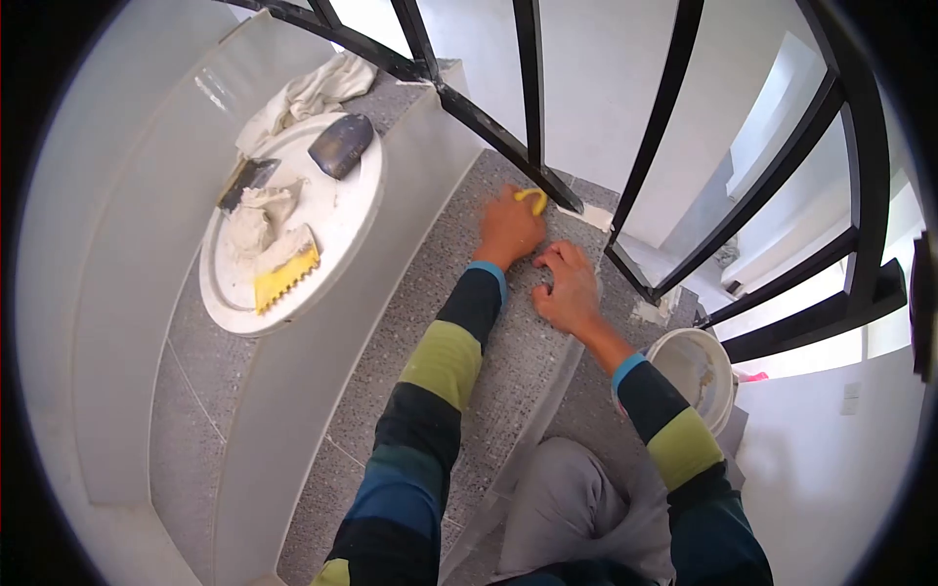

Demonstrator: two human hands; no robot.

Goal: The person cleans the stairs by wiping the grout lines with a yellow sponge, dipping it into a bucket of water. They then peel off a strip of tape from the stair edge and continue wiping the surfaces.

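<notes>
My left hand (510, 227) is closed on a small yellow tool (532, 198) at the far end of a speckled grey stair step (410, 342), beside the foot of the black railing. Just right of it, my right hand (570, 288) rests by the step's front edge with its fingers curled and apart, holding nothing visible. A white patch (589, 215) lies at the railing base near both hands. On the step above stands a round white lid (342, 230) with a lump of pale paste (251, 230), a yellow notched scraper (286, 278) and a dark block (341, 146).
The black metal railing (489, 127) curves along the far side of the stairs. A white bucket (692, 337) stands beside my right forearm. A whitish cloth (311, 96) lies behind the lid. Another white patch (655, 311) surrounds a railing foot.
</notes>
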